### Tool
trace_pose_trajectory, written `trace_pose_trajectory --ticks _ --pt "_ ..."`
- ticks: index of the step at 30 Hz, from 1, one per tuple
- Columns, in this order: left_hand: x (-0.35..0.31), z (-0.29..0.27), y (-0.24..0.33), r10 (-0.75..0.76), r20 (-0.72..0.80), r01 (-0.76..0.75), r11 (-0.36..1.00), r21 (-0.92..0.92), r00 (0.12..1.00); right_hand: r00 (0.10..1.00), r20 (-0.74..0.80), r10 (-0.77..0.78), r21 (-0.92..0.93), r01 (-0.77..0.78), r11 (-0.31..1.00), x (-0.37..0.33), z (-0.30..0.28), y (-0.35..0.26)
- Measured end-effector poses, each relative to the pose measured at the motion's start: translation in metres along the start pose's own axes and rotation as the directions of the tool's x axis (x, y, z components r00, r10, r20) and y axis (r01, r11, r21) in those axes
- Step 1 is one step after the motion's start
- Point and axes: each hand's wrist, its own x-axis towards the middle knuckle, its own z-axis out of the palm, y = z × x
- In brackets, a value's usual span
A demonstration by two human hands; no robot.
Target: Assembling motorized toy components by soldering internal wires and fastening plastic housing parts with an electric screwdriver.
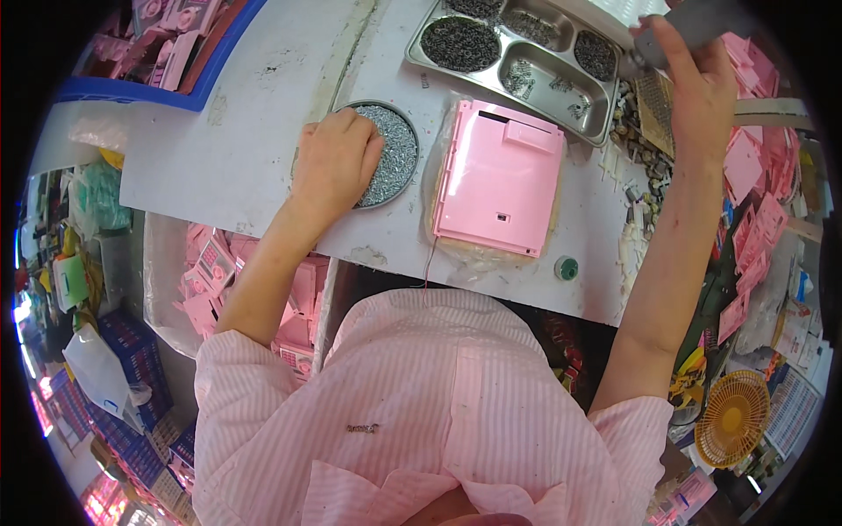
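My left hand (336,162) rests at a round dish of small silver screws (399,149), fingers curled over its left side; whatever they pinch is hidden. Up at the far right, my right hand (704,92) grips a dark grey electric screwdriver (697,33), partly blurred and running out of the picture. Between the two hands a pink plastic casing (498,188) lies flat on a plastic-wrapped pad (443,230). It has a slot near its far edge and a small dark opening near its near edge.
A metal compartment tray (605,114) holds dark screws and small parts. Beyond its right side lie loose small metal and white pieces (636,140). A small green-topped round piece (567,267) sits near the table edge. Bins of pink parts (210,272) and a blue crate (197,92) stand left.
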Motion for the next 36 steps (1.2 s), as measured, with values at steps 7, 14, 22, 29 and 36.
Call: trace_pose_trajectory --ticks 7,14,22,29,36 --pt "-0.005 -0.011 0.055 0.168 0.014 -0.154 0.929 -0.336 0.986 0.995 0.082 -0.051 0.518 0.001 0.855 -0.080 0.073 -0.040" --pt "-0.010 -0.005 0.108 0.150 -0.042 -0.147 0.798 -0.585 0.988 0.981 0.178 -0.076 0.611 -0.050 0.790 -0.143 0.083 -0.061" --pt "-0.011 -0.002 0.103 0.120 0.039 -0.080 0.834 -0.546 0.992 0.971 0.210 -0.115 0.579 -0.029 0.814 -0.149 0.092 -0.049" --pt "0.008 -0.009 0.049 0.040 -0.106 -0.060 0.981 -0.185 0.993 0.985 0.106 -0.139 0.678 0.031 0.734 -0.152 0.096 -0.036" --pt "-0.004 -0.002 0.002 0.004 -0.012 -0.004 1.000 0.008 1.000 0.996 0.039 -0.085 0.688 0.035 0.725 -0.168 0.068 -0.030"
